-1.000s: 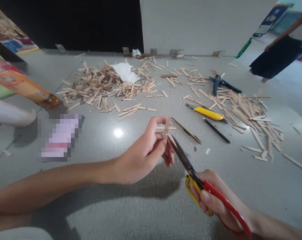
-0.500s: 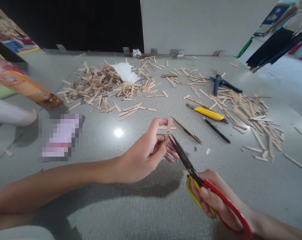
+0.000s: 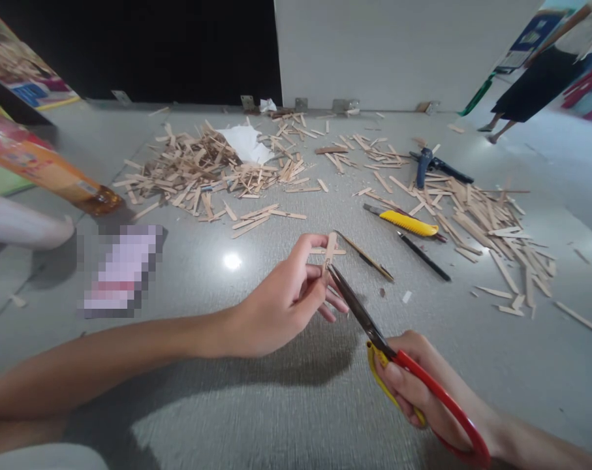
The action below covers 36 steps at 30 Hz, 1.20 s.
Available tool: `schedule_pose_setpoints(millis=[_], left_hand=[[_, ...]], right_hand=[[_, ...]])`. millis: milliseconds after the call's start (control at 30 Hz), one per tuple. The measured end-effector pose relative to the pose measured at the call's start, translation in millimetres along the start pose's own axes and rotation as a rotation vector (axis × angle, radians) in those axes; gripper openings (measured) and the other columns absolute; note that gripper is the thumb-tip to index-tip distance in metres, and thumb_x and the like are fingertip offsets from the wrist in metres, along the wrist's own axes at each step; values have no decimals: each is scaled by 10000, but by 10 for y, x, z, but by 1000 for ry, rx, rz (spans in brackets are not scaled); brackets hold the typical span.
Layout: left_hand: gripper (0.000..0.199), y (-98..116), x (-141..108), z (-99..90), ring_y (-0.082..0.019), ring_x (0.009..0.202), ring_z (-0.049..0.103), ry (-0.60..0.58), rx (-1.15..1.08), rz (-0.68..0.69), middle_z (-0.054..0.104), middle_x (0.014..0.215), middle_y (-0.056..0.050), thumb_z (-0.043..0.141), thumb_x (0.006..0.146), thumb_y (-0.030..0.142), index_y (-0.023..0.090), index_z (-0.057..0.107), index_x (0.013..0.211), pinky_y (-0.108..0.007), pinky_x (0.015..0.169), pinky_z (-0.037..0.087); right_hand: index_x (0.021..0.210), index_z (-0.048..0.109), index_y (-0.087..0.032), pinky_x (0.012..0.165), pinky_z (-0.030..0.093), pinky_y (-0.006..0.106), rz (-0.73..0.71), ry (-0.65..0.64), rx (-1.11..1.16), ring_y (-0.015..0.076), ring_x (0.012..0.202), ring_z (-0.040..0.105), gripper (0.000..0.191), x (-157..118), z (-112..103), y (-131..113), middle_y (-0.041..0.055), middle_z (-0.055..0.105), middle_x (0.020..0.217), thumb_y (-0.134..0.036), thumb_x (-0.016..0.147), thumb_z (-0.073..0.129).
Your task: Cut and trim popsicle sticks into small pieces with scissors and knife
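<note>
Between the thumb and fingers of my left hand (image 3: pixel 280 303) is a short flat wooden stick (image 3: pixel 331 245), held upright with a small dark mark or cut-out near its lower part. My right hand (image 3: pixel 408 375) grips scissors (image 3: pixel 361 313) by their handles, one red and one yellow with tape-like wrapping. The scissor tips touch or nearly touch the stick at the mark; the blades look almost closed. Behind the left fingers another wooden stick (image 3: pixel 342 251) lies on the floor, and brass-coloured tweezers (image 3: pixel 367 256) rest just to the right.
A yellow utility knife (image 3: pixel 408 222), a black pen-like tool (image 3: pixel 423 256) and a dark blue tool (image 3: pixel 425 166) lie to the right. Wooden stick piles (image 3: pixel 192 163) spread across the back. At left are a bottle (image 3: pixel 46 163) and a blurred phone-like object (image 3: pixel 124 271). A person (image 3: pixel 530 78) stands far right.
Both hands keep their hold on the stick and scissors, with only a slight shift of the scissors. The person in the background has changed stance.
</note>
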<state>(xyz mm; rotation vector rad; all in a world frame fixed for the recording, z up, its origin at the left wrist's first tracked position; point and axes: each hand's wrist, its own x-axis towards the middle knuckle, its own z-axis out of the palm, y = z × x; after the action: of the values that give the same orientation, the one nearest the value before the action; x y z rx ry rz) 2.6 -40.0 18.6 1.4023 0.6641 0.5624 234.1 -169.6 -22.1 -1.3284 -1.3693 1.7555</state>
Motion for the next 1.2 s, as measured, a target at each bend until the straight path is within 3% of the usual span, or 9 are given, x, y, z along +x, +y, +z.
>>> schedule_pose_setpoints(millis=[167, 533, 933, 1100, 1200], left_hand=[[276, -19, -1, -13, -193, 862, 796, 11, 111, 44, 752, 972, -39, 499, 1095, 229, 240, 367, 1337, -347, 783, 691], [294, -45, 1, -41, -178, 795, 778, -39, 285, 63, 735, 939, -34, 447, 1093, 226, 237, 321, 1359, -308, 741, 647], [289, -53, 5, -46, -169, 759, 769, -53, 307, 63, 700, 907, -26, 450, 1065, 190, 219, 333, 1327, -277, 702, 647], [311, -64, 23, -67, -199, 831, 809, -64, 293, 52, 738, 941, -43, 478, 1063, 207, 232, 334, 1338, -293, 721, 668], [259, -72, 31, -76, -195, 777, 805, -81, 317, 44, 768, 943, -63, 472, 1074, 225, 224, 356, 1305, -292, 697, 656]], right_hand=[[711, 411, -252, 391, 228, 212, 21, 22, -29, 54, 411, 309, 660, -20, 2, 26, -93, 388, 519, -838, 983, 544], [674, 411, -279, 424, 397, 235, 174, 56, -17, 90, 429, 367, 755, -32, 69, -120, -64, 434, 473, -1010, 860, 456], [614, 360, -274, 368, 293, 212, 291, 60, -27, 60, 356, 311, 827, 30, 122, -187, -85, 363, 414, -1082, 775, 438], [557, 355, -263, 365, 279, 208, 302, 72, -31, 56, 360, 299, 836, 34, 131, -161, -70, 361, 408, -1051, 830, 417], [537, 372, -257, 372, 283, 209, 319, 70, -50, 53, 355, 306, 840, 37, 125, -194, -65, 362, 398, -1040, 832, 437]])
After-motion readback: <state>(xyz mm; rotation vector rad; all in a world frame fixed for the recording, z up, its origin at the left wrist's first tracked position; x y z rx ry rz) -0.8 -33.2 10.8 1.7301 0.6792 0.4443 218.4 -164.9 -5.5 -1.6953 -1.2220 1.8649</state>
